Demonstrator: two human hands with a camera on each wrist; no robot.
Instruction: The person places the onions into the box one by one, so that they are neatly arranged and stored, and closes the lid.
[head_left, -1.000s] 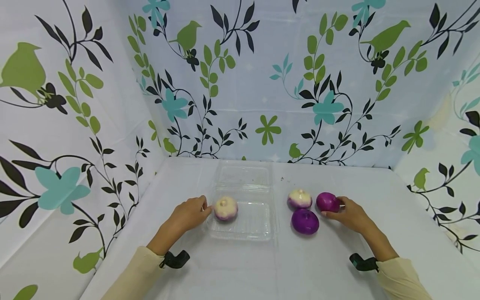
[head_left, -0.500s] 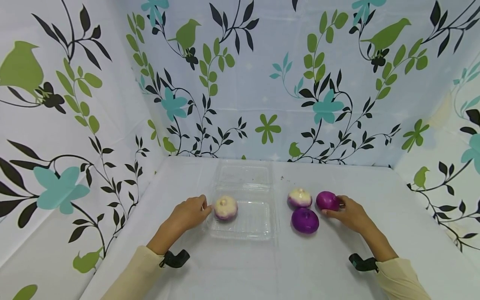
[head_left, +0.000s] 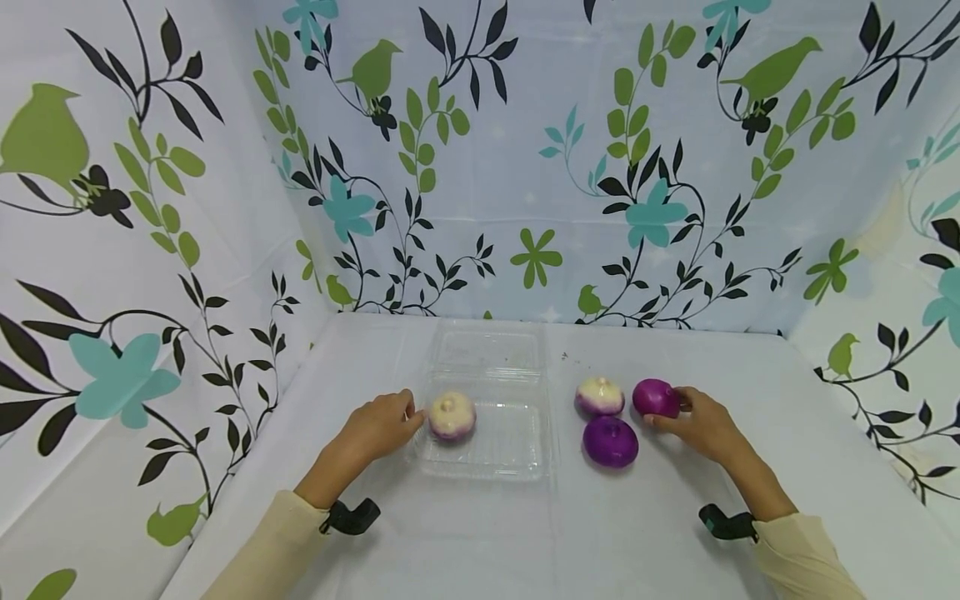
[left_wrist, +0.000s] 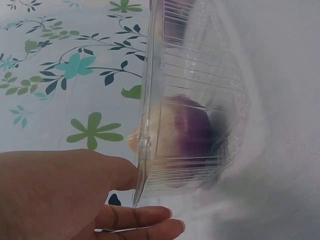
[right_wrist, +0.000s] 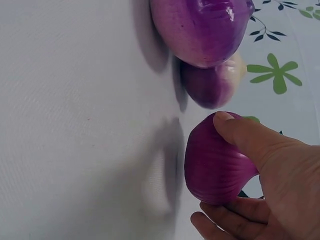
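My left hand (head_left: 382, 425) pinches the left rim of a clear plastic clamshell box (head_left: 517, 446), thumb on one side and fingers on the other in the left wrist view. Inside that box, at its left side, sits a white-topped purple turnip (head_left: 452, 416), seen through the wall in the left wrist view. My right hand (head_left: 701, 423) grips a purple onion (right_wrist: 212, 162) between thumb and fingers; a gap shows between it and its shadow on the table. Left of it, a second turnip (head_left: 600, 397) and a darker purple onion (head_left: 611, 442) sit close together on the table.
The box's lid (head_left: 487, 346) lies folded back toward the far side. White cloth (head_left: 480, 542) covers the table. Patterned curtains (head_left: 525, 150) with leaves and birds stand behind and at both sides. Each wrist wears a small black camera (head_left: 352, 517).
My right hand has risen slightly with the purple onion. The left hand, the box and the other vegetables stay where they were.
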